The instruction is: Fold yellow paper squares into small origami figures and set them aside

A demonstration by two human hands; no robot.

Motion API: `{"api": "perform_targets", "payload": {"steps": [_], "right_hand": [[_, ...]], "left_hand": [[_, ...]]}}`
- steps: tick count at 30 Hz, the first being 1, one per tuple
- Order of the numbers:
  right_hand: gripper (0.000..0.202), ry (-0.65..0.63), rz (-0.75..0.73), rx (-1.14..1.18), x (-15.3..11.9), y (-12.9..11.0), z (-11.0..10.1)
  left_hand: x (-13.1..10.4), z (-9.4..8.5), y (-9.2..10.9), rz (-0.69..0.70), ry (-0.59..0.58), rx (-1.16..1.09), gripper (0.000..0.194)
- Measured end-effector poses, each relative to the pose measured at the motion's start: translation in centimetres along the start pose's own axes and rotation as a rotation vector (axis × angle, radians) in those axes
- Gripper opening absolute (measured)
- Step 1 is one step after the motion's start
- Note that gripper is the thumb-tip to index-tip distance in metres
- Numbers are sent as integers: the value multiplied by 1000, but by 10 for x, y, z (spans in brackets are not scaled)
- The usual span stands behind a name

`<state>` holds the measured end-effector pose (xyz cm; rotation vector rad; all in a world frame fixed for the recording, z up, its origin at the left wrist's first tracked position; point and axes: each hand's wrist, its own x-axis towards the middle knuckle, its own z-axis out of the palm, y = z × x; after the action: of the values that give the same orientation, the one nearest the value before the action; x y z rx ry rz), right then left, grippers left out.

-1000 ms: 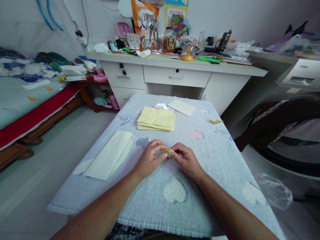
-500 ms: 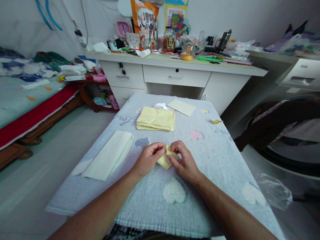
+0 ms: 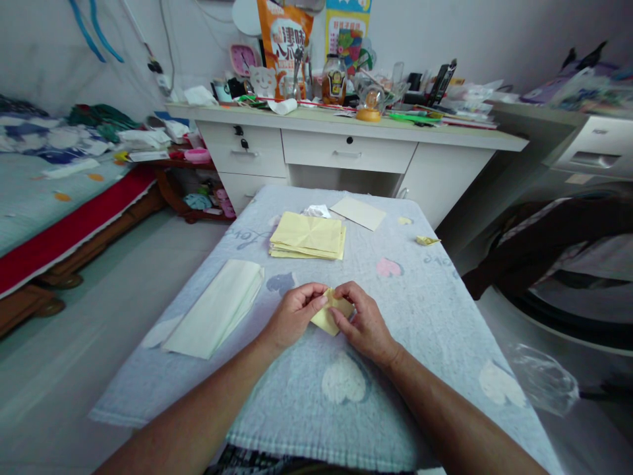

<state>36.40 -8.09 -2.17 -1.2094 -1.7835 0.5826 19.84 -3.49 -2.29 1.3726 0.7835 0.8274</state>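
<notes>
A small folded piece of yellow paper (image 3: 326, 320) is held between my two hands near the middle of the cloth-covered table. My left hand (image 3: 295, 313) pinches its upper left part between thumb and fingers. On the other side, my right hand (image 3: 364, 322) grips the paper's right part with bent fingers and thumb. Beyond the hands lies a stack of creased yellow sheets (image 3: 309, 235). To the left rests a folded pale green paper bundle (image 3: 217, 307). A small folded yellow piece (image 3: 426, 241) sits near the table's right edge.
Behind the stack are a pale card (image 3: 359, 213) and a crumpled silvery-white piece (image 3: 317, 211). The table (image 3: 395, 409) stands before a cluttered white desk (image 3: 346, 150). A bed (image 3: 64, 191) is at the left, a washing machine (image 3: 593, 155) at the right.
My right fingers have shifted slightly on the yellow paper, which lies a little flatter between the hands. My left hand has hardly moved.
</notes>
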Motion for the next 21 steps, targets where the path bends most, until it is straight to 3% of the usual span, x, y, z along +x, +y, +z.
{"api": "perform_targets", "payload": {"steps": [21], "right_hand": [[17,15,-55,5,2,1,-1]], "left_hand": [[2,-1,-3,-62,11,-118,23]]}}
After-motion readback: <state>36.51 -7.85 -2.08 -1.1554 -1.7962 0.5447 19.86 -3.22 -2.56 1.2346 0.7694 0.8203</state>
